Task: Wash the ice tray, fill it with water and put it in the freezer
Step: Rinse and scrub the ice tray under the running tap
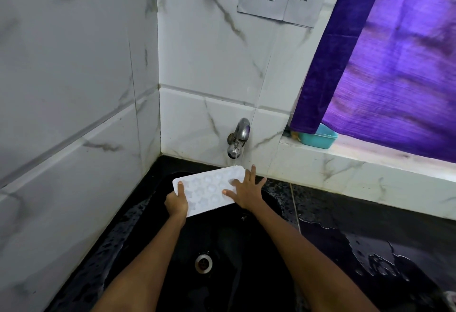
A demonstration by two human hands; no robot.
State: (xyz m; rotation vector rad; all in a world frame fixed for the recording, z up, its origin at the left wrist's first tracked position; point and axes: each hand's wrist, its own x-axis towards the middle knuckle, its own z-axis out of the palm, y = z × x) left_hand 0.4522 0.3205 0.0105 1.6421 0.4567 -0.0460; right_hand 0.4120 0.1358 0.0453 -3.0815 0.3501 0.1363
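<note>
A white ice tray [206, 192] with star-shaped and round moulds is held over the black sink [222, 237], just under the steel tap [238, 139]. My left hand [176, 203] grips its near left corner, thumb on top. My right hand [246, 190] lies flat on the tray's right end with its fingers spread. A thin stream of water seems to fall from the tap onto the tray's far right corner.
The sink drain [203, 263] lies below the tray. The black counter [370, 250] to the right is wet with puddles. A teal tub [318, 137] stands on the window ledge under a purple curtain [394, 65]. Marble tile walls close off the left and back.
</note>
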